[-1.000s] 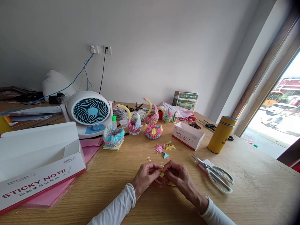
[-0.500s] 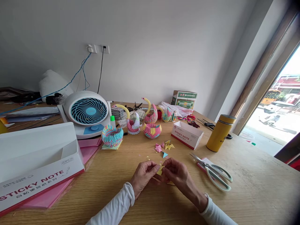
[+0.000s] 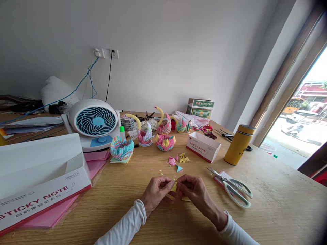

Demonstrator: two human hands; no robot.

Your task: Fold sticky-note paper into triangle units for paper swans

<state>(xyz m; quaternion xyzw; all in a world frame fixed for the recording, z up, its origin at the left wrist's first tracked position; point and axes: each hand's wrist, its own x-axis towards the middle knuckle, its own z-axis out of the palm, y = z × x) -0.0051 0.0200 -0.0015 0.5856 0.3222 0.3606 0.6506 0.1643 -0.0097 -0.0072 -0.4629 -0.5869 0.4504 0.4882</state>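
My left hand (image 3: 155, 192) and my right hand (image 3: 192, 190) meet low over the wooden table (image 3: 268, 204), fingertips pinching a small yellow piece of paper (image 3: 174, 186) between them. A yellow scrap (image 3: 186, 199) lies on the table under my right hand. Just beyond my hands lies a small pile of folded pink, yellow and blue paper triangles (image 3: 178, 160). Scissors with pale green handles (image 3: 233, 191) rest to the right of my right hand.
Paper swans (image 3: 163, 131) and a striped paper bowl (image 3: 122, 148) stand mid-table by a small white fan (image 3: 93, 122). A large sticky-note box (image 3: 41, 180) on pink sheets fills the left; a small one (image 3: 203, 147) and a yellow flask (image 3: 238, 145) stand on the right.
My hands stay together on the yellow paper, with only small finger shifts. The view has drifted slightly.
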